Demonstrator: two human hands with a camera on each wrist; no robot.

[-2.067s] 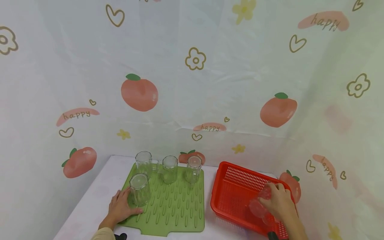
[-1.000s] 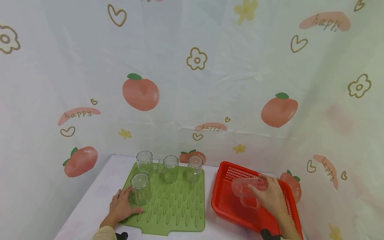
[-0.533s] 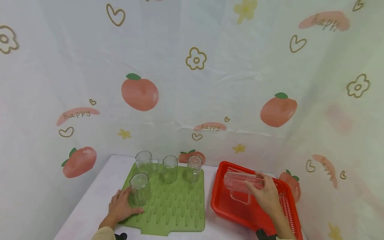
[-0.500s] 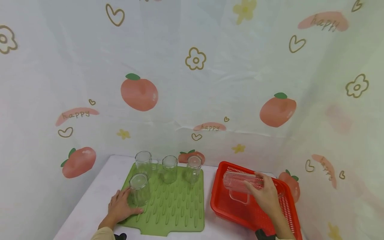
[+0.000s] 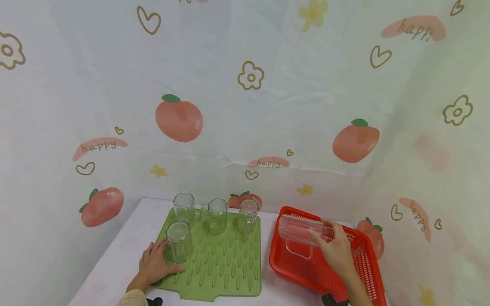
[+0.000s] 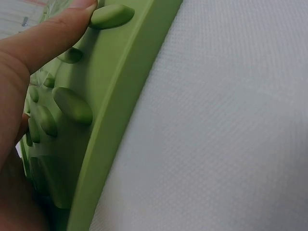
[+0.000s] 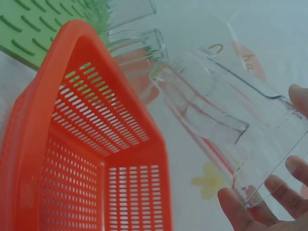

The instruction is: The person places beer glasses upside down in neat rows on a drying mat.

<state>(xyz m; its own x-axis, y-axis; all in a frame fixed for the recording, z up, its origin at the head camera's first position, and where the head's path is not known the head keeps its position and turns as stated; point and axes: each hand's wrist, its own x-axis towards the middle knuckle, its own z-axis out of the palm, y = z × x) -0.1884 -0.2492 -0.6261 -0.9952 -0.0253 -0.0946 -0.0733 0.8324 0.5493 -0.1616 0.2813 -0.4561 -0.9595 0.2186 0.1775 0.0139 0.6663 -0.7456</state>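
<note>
My right hand [image 5: 337, 250] grips a clear glass mug [image 5: 296, 229] by one end, its handle hanging downward. The mug lies on its side in the air above the red basket [image 5: 273, 259]. In the right wrist view, fingertips and thumb close round the end of the mug [image 7: 216, 115]. My left hand [image 5: 155, 263] rests on the left edge of the green drying mat [image 5: 218, 272], beside an upside-down glass mug [image 5: 180, 244]. Its thumb lies straight on the ridged surface in the left wrist view. Whether its fingers touch that mug cannot be made out.
Along the mat's back edge stand three more glass mugs: the left one [image 5: 184, 208], the middle one [image 5: 217, 219] and the right one [image 5: 248, 219]. A clear glass shape [image 5: 356, 242] shows at the basket's right end. A printed curtain [image 5: 214, 110] hangs behind the table.
My right hand has lifted the glass mug from the basket's right part, turned it lengthwise and carried it left and up. The left hand and the mugs on the mat have stayed put.
</note>
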